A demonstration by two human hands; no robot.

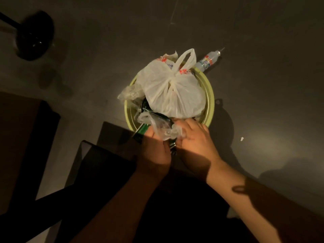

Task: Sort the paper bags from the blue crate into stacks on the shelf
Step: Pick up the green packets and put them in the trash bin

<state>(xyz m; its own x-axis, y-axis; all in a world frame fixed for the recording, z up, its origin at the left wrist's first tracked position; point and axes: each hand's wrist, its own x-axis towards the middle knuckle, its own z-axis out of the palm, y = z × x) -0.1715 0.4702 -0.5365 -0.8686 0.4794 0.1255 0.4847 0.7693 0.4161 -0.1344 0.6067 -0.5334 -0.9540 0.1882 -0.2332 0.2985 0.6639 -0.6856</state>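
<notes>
Although the task speaks of paper bags, a blue crate and a shelf, none of these shows here: on the dim floor (245, 32) stands a yellow-green bin (211, 99), and everything else is best placed from it. Heaped on the bin sits a knotted white bag (171, 92), full and rounded, with red print near its handles too crumpled to read. Just beyond the bin's far rim lies a bottle (208, 61), its label colourful but illegible. At the near rim both hands meet over a clear plastic wrap (163, 128): the left hand (157, 149) has its grip pinching the wrap, while the right hand (194, 135) curls its fingers onto it from the other side. To do this well, I judge the wrap should be drawn free slowly, both hands pulling together, so the white bag above does not topple off the bin. A dark round object lies far left of the bin.
</notes>
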